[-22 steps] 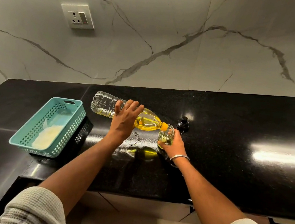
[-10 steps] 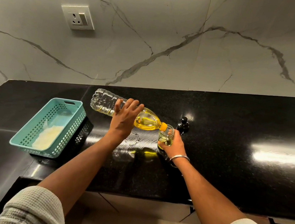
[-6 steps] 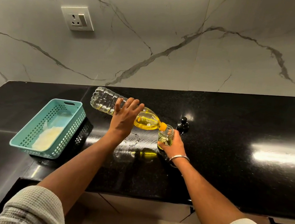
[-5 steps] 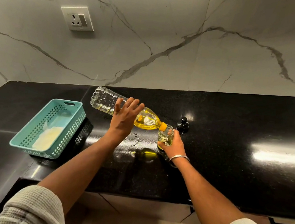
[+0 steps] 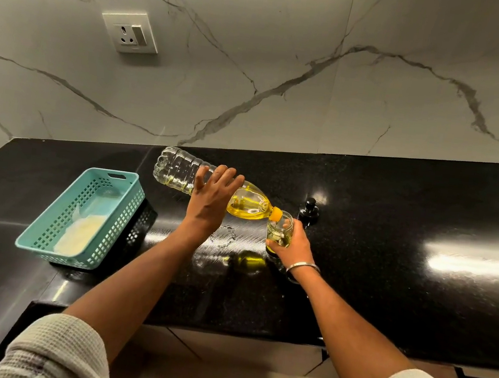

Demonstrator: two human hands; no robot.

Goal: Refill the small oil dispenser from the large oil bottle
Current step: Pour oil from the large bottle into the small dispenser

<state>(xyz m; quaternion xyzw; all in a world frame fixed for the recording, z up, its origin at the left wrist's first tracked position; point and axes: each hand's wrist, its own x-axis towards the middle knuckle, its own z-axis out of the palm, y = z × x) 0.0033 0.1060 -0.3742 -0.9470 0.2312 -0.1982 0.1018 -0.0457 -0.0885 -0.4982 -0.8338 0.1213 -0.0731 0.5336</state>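
Raised slightly at its base, large oil bottle [image 5: 181,171] in left hand [image 5: 208,202] pours into dispenser [image 5: 279,233] gripped by right hand [image 5: 293,246].

Domestic kitchen.
Indicated by a polished black stone countertop [image 5: 393,238], marble-veined wall cladding [image 5: 288,68], a wall socket [image 5: 130,32] and cooking oil.

Dim warm light, bright glare on glossy black countertop [image 5: 468,263], wide-angle edge bending.

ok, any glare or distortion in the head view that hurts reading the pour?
Head view: strong glare streak on the black countertop at right, clear of the pour; wide-angle bends the counter edge; large oil bottle and small dispenser stay sharp, though the counter mirrors them.
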